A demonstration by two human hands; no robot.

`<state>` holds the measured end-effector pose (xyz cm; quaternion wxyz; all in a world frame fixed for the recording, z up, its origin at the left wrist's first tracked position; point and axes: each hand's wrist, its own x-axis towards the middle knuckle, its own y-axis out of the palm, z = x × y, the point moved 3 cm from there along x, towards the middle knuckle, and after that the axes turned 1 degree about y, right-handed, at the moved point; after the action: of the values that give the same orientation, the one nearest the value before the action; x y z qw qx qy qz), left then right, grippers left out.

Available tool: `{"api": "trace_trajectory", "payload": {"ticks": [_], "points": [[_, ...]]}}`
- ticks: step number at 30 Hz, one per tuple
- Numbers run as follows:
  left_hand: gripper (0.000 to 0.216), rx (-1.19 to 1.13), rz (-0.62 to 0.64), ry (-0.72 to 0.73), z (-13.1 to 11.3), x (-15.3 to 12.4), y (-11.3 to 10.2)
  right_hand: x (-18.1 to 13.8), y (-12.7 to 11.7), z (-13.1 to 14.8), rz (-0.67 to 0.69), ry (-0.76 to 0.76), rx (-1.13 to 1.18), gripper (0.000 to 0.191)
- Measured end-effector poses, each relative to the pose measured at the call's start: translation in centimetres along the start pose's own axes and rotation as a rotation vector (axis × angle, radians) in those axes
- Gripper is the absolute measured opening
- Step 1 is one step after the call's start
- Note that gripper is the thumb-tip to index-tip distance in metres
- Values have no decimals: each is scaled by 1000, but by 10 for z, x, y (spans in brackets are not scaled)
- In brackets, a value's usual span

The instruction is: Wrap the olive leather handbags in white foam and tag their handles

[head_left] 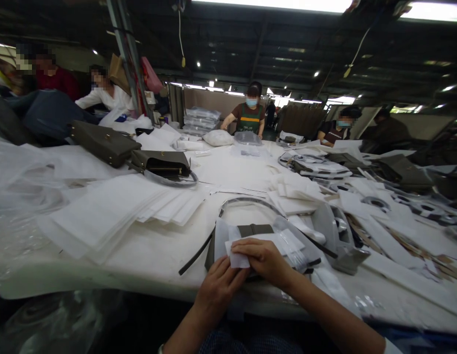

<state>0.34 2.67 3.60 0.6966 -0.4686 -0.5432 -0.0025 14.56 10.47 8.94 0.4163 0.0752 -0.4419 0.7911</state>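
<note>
A dark olive handbag lies in front of me at the table's near edge, partly covered by white wrapping sheets. Its long strap, wrapped in clear film, arches behind it, with a dark end hanging out to the left. On top of the bag, a small white wrapping sheet is between my hands. My right hand comes over it from the right, fingers closed on its upper edge. My left hand grips its lower left edge, fingertips close to the right hand's. The bag's lower front is hidden by my hands.
A tape dispenser stands just right of the bag. Stacked white sheets lie to the left, with two olive handbags behind. More sheets and wrapped straps crowd the right. Co-workers stand across the table.
</note>
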Motion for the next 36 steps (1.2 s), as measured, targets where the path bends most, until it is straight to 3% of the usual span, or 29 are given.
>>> {"api": "trace_trajectory", "payload": {"ticks": [4,9,13,18,21,24,28,30,36], "points": [[26,-31,-113,-47,3,-16,6,-15,2,1,-55,-32,-57,43],[33,-56,-212,-163,6,-25,11,-31,6,9,-88,-200,-169,34],[41,-79,-162,-218,6,-17,6,-42,13,13,-101,-326,-264,34],[43,-111,-51,-130,7,-9,3,-51,15,23,-40,-402,-258,26],[40,-99,-24,-110,7,-11,4,-52,3,31,-44,-363,-188,22],[39,-86,-35,-109,6,-11,4,-46,-9,30,-141,-209,-224,20],[42,-62,-29,-130,4,-11,5,-40,-3,18,-93,-60,-409,47],[43,-64,-3,-147,4,-11,3,-41,4,12,-69,-37,-461,54],[58,-178,202,-213,4,-3,-11,-52,12,2,-39,-104,-526,48]]}}
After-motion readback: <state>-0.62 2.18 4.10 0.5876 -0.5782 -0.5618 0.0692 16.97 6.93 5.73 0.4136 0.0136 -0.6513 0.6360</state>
